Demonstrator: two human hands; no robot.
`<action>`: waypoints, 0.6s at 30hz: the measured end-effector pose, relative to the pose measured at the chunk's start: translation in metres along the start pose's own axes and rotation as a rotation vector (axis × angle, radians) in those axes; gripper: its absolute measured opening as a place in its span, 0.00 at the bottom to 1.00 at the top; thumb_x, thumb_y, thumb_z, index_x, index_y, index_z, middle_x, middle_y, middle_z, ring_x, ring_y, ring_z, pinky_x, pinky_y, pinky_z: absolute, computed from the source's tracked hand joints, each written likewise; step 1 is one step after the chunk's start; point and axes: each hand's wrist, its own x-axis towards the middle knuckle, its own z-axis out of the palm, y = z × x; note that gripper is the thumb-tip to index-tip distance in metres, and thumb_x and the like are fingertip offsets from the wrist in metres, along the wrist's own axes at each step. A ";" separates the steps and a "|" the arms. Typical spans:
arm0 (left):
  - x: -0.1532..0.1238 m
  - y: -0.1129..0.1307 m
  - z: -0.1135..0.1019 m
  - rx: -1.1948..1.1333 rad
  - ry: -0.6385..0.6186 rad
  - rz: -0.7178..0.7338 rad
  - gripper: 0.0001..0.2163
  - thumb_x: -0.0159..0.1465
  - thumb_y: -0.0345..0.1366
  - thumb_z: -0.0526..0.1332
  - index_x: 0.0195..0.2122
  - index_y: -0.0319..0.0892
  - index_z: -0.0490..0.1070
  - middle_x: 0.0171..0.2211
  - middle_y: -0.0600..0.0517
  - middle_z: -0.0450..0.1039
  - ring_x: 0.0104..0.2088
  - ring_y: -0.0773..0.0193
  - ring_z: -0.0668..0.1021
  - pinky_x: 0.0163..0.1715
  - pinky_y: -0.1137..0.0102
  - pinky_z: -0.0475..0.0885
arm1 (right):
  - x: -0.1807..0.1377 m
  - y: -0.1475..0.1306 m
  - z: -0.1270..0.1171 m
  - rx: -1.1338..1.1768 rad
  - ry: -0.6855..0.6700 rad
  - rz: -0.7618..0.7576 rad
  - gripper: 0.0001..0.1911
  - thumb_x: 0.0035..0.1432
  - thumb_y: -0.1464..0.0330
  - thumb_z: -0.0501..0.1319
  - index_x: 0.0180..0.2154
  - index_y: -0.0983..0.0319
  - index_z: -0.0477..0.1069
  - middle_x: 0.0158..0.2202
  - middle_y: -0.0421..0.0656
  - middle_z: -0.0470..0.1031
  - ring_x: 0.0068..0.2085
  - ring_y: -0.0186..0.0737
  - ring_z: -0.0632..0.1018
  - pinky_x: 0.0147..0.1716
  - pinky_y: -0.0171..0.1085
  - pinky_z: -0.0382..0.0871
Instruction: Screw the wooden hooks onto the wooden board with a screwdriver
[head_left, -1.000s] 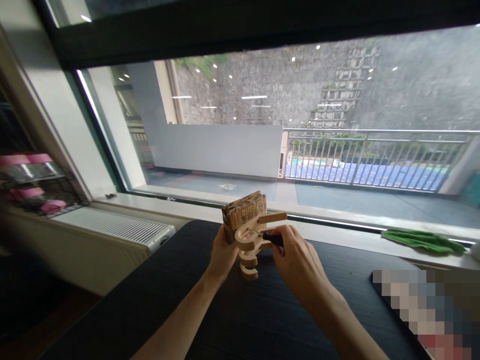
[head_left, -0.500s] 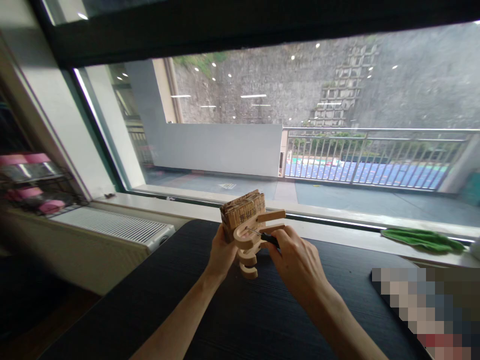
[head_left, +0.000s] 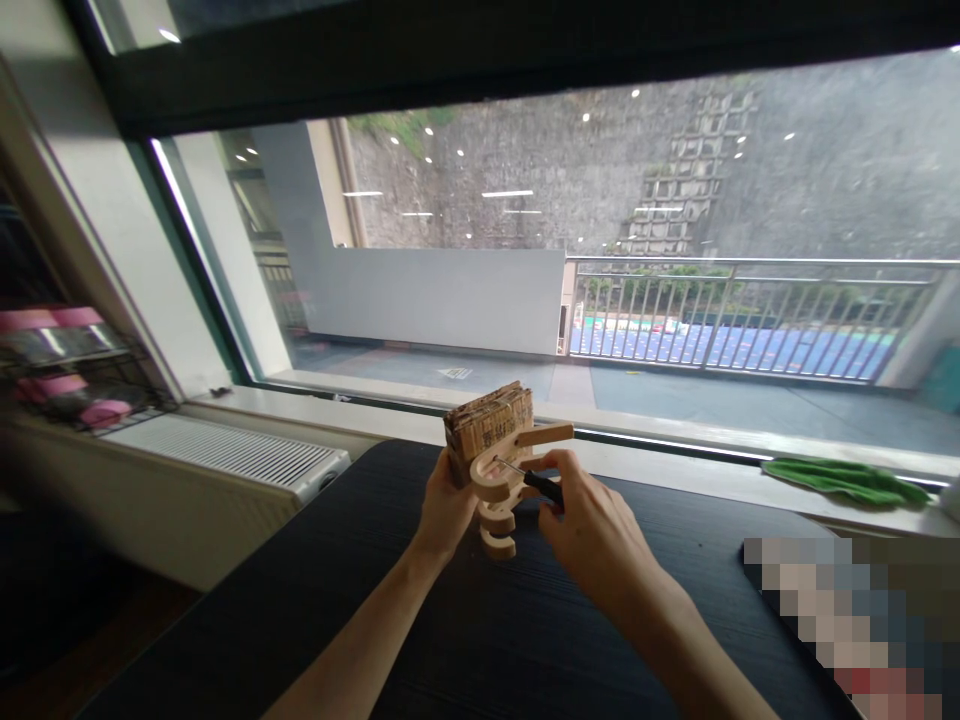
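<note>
On my head view, the left hand [head_left: 444, 508] has its fingers clamped on the side of a corrugated cardboard block [head_left: 491, 422]; the fingertips are hidden. A wooden hook rack [head_left: 491, 491] lies against the block's near face, over the black desk [head_left: 457, 650]; I cannot tell whether it touches down. The right hand [head_left: 598, 508] has fingers closed around a black-handled screwdriver [head_left: 543, 487], shaft tip at the rack's top curved hook.

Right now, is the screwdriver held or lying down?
Held: the right hand grips the screwdriver by its black handle, above the black table, its shaft pointing at a curved wooden piece.
</note>
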 end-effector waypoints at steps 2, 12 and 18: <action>0.000 0.001 0.001 0.003 0.010 -0.012 0.20 0.48 0.35 0.66 0.42 0.40 0.66 0.37 0.52 0.74 0.37 0.63 0.75 0.36 0.70 0.70 | 0.000 0.000 -0.003 -0.071 0.027 -0.003 0.15 0.53 0.72 0.54 0.44 0.57 0.61 0.35 0.39 0.74 0.30 0.39 0.74 0.25 0.34 0.52; 0.000 0.000 0.000 -0.004 0.039 -0.005 0.20 0.47 0.35 0.67 0.42 0.40 0.67 0.39 0.51 0.74 0.37 0.63 0.75 0.36 0.70 0.70 | 0.000 -0.005 -0.007 -0.277 0.092 -0.058 0.05 0.58 0.69 0.53 0.37 0.58 0.65 0.35 0.39 0.73 0.32 0.39 0.74 0.24 0.35 0.49; 0.001 0.000 0.000 -0.038 0.041 -0.026 0.21 0.47 0.35 0.67 0.42 0.40 0.67 0.39 0.51 0.74 0.37 0.63 0.75 0.35 0.71 0.70 | 0.002 0.001 -0.003 -0.183 0.013 -0.008 0.13 0.61 0.61 0.48 0.30 0.59 0.65 0.28 0.40 0.74 0.28 0.38 0.73 0.24 0.35 0.49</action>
